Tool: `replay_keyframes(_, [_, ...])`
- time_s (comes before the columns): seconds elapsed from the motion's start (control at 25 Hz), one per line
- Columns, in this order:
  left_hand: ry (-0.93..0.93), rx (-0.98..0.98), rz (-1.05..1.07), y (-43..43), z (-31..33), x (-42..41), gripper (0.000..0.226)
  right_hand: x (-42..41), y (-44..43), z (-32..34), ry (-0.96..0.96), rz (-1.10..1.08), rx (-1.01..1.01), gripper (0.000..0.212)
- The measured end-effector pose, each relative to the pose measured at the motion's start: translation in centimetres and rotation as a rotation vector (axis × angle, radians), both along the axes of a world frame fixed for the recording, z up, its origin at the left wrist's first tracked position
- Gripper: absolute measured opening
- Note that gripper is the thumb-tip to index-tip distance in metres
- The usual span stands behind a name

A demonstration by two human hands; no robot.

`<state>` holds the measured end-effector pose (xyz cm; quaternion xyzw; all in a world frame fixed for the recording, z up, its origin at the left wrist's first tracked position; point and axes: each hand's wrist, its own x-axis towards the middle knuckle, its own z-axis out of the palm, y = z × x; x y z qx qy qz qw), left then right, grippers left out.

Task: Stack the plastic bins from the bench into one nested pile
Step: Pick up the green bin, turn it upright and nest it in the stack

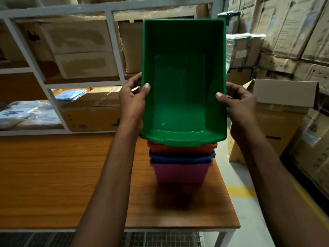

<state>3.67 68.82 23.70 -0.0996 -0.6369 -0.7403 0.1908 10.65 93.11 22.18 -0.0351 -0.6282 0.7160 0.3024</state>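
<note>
Gripping green bin point(181, 97) by both side rims, left hand point(132, 102) and right hand point(237, 104) clamped on it, atop orange bin point(181, 148), blue bin point(181, 157), purple bin point(180, 172) on bench point(53, 175).

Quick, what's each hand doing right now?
Left hand: holds the green bin by its left rim, thumb inside.
Right hand: holds the same bin by its right rim, thumb inside.
</note>
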Motion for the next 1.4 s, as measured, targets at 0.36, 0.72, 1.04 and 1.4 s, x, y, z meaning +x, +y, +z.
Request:
replay_keyframes(0.36, [-0.343, 0.019, -0.076, 0.8, -2.2, -5.0, 0.033, -7.5, 2.8, -2.9, -0.239, 0.114, -0.092, 0.032])
replay_keyframes(0.72, [-0.520, -0.120, -0.099, 0.3, -3.6, -5.4, 0.025, -7.4, 2.6, -3.1, -0.442, 0.130, -0.130, 0.029])
replay_keyframes(1.04, [-0.468, -0.166, -0.080, 0.6, -2.3, -5.3, 0.015, -7.4, 2.7, -2.5, -0.441, 0.119, -0.160, 0.030])
replay_keyframes(1.4, [-0.513, -0.203, -0.086, 0.9, -3.6, -5.6, 0.030, -7.8, 3.2, -4.1, -0.539, 0.143, -0.224, 0.044])
